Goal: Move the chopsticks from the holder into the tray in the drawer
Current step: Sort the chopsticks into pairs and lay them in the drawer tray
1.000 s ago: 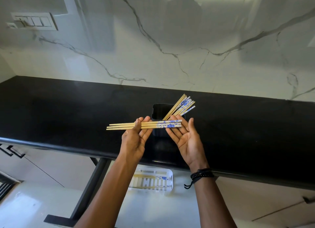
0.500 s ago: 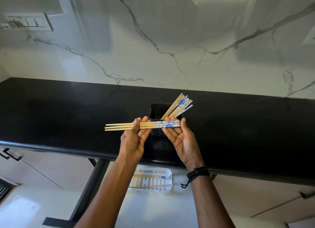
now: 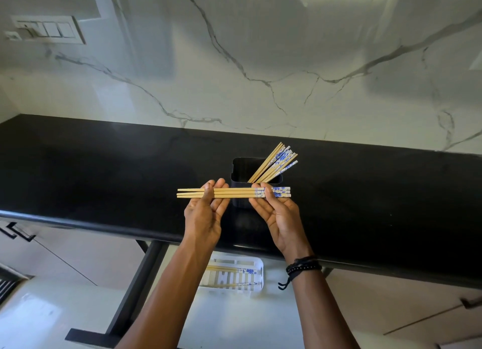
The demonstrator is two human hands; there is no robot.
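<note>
1. Black countertop (image 3: 104, 171): runs beneath and beyond both hands; a white marble-pattern wall (image 3: 260, 61) rises behind it, with a switch panel (image 3: 48, 30) far up and to the left of the left hand.
2. Open drawer (image 3: 234, 320): below the counter edge, under the forearms. A white slotted tray (image 3: 257, 264) lies in it, between the two wrists, with chopsticks in the tray (image 3: 234, 270) lying lengthwise.
3. Black holder (image 3: 241, 171): stands on the counter just beyond the fingertips, between the two hands. A leaning bundle of chopsticks (image 3: 276, 162) stands in it, tops tilted up and to the right, above the right hand.
4. Left hand (image 3: 206, 213): palm up, fingers loosely curled, thumb pressed across the plain wooden ends of the held chopsticks (image 3: 234, 193).
5. Right hand (image 3: 276, 213): palm up, partly open, thumb pinning the blue-and-white patterned ends against the fingers. The held sticks lie level, bridging both hands in front of the holder.
6. Dark beaded bracelet (image 3: 303, 266): on the right wrist.
7. Writing: no legible lettering; the chopstick pattern is too small to read.
</note>
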